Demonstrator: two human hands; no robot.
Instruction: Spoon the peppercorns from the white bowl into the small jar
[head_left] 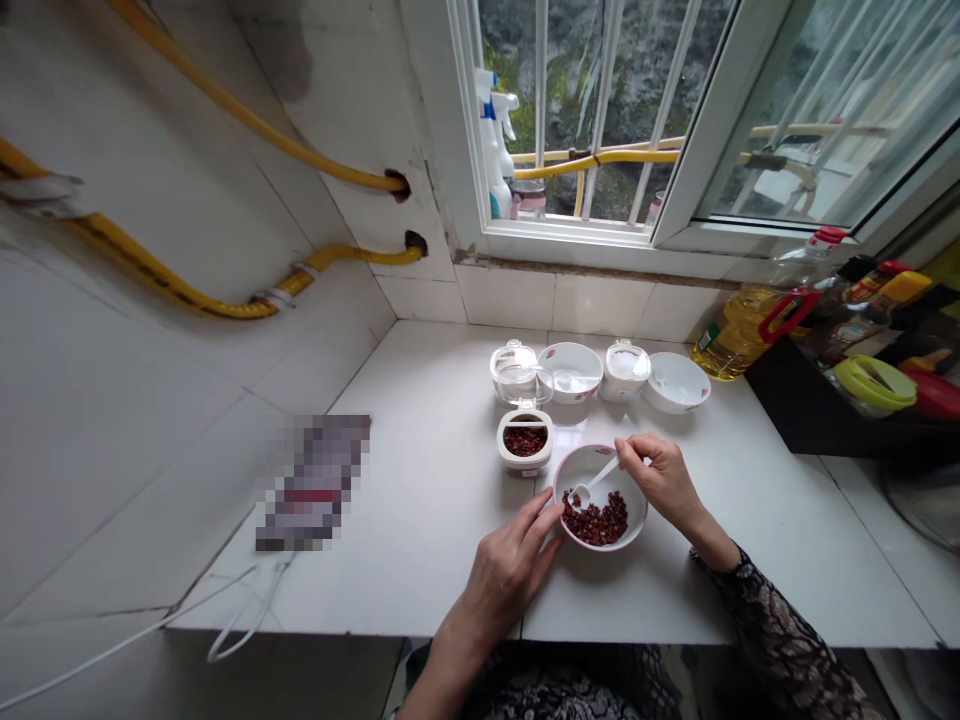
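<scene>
Right hand (661, 480): my fingers (636, 450) pinch the top end of a white spoon (602, 475).
Left hand (506, 565): my fingers are a bit spread, and some touch the left side of the bowl. I think they help it sit still.
White spoon: it slants down inside the bowl, with its scoop by the edge of the dry bits. I cannot tell how much is in the scoop.
Red-brown bits (598, 524): one pile lies in the bottom of the bowl, mostly on the side near me. More sit in the open jar.
Pink-edged bowl (636, 490): it stands upright on the desk (427, 480), right in front of me.
Open jar (525, 464): it is just behind the bowl, to the left, with its clear lid up.
Bits so far: some are in the bowl and some in the jar, so the job looks part way to me. I cannot tell which way they go, or how many scoops are left.
Back row: a left jar (504, 372), a flowery bowl (570, 388), a right jar (625, 385) and another bowl (681, 400) stand there, away from my spoon. No hand touches them.
</scene>
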